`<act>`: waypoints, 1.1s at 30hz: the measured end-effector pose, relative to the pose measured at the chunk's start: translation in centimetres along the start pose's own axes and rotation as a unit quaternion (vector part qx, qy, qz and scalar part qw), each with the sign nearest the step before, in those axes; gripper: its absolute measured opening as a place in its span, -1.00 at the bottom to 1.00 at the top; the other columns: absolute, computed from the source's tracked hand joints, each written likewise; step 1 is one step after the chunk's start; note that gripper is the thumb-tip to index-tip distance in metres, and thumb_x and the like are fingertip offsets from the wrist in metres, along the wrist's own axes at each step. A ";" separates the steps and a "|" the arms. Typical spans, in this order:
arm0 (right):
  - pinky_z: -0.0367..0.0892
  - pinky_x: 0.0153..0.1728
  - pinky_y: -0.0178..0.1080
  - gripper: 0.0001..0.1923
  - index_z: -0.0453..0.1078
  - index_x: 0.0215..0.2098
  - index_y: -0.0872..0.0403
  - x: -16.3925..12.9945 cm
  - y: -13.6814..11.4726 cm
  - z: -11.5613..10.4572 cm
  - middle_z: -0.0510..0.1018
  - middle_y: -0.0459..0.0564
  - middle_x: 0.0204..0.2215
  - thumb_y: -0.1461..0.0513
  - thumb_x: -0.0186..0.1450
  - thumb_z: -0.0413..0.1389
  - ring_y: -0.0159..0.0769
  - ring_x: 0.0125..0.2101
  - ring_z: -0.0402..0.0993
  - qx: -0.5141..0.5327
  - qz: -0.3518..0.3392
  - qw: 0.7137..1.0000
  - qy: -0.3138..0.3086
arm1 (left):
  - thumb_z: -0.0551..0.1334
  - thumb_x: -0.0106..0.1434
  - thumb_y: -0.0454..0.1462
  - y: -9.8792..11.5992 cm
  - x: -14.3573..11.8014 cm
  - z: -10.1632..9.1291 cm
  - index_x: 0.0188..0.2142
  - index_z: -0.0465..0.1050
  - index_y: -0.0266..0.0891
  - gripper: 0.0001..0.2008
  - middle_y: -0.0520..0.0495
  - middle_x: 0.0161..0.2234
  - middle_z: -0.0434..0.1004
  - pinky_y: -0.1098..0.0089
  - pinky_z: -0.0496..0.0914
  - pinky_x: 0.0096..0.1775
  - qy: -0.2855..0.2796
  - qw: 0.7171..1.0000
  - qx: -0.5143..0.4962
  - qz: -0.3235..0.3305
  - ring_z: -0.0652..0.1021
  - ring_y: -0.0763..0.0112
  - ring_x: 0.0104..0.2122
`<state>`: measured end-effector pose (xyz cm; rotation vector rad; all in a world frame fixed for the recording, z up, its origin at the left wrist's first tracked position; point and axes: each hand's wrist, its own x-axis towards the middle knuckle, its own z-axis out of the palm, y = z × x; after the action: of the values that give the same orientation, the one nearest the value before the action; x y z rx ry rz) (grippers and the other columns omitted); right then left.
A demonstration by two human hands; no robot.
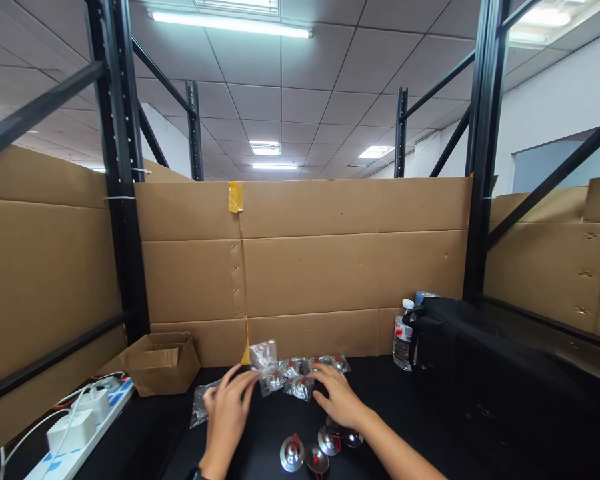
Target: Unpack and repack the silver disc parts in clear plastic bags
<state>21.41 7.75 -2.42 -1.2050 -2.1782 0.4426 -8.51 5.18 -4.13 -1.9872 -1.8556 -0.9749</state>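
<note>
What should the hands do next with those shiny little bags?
Probably the left hand closes on the clear bag at its fingertips. The right hand rests flat on the other bags, and unwrapped metal discs lie nearer.

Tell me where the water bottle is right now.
In the head view, the water bottle stands upright at the right of the black table, against the cardboard wall and beside the black bag.
</note>
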 end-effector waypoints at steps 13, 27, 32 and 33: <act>0.28 0.05 -0.17 -0.60 0.55 0.00 0.03 3.0 -0.5 1.3 0.63 0.11 -0.06 0.30 0.21 0.10 -0.04 0.00 0.52 -0.167 -0.023 0.983 -0.076 | 0.01 0.38 -0.31 -5.6 0.5 0.7 0.15 0.42 -0.18 -0.59 -0.22 0.14 0.50 0.14 0.29 -0.06 -0.066 0.983 0.072 -0.158 0.39 0.11 0.17; 0.32 -0.13 -0.28 -0.76 0.60 -0.15 -0.02 2.3 -1.1 1.3 0.69 0.00 -0.22 0.13 0.31 0.14 -0.15 -0.14 0.59 -0.109 0.014 0.991 -0.073 | 0.08 0.42 -0.16 2.9 -1.9 1.8 0.12 0.47 0.13 -0.65 0.01 0.11 0.55 0.14 0.27 0.10 -0.160 0.969 -0.174 0.077 0.40 0.18 0.16; 0.34 -0.11 -0.23 -0.49 0.57 -0.10 0.01 1.9 -1.3 1.8 0.65 0.02 -0.17 0.12 -0.05 0.41 -0.07 -0.12 0.53 -0.101 0.039 0.991 -0.077 | 0.10 0.42 -0.14 4.3 -2.7 1.3 0.18 0.42 0.19 -0.62 0.02 0.16 0.52 0.10 0.21 0.14 -0.239 0.947 -0.187 0.103 0.36 0.16 0.19; 0.34 -0.11 -0.23 -0.50 0.57 -0.12 0.02 1.9 -1.3 2.0 0.64 0.04 -0.16 0.14 -0.06 0.41 -0.07 -0.11 0.52 -0.095 0.038 0.992 -0.078 | 0.11 0.41 -0.14 4.4 -2.7 1.2 0.16 0.44 0.20 -0.63 0.02 0.15 0.52 0.10 0.21 0.14 -0.248 0.945 -0.184 0.104 0.36 0.15 0.18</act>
<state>18.48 8.68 -2.60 -1.4021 -2.3569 0.3781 -3.86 3.10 -5.57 -2.8047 -1.7183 -0.8631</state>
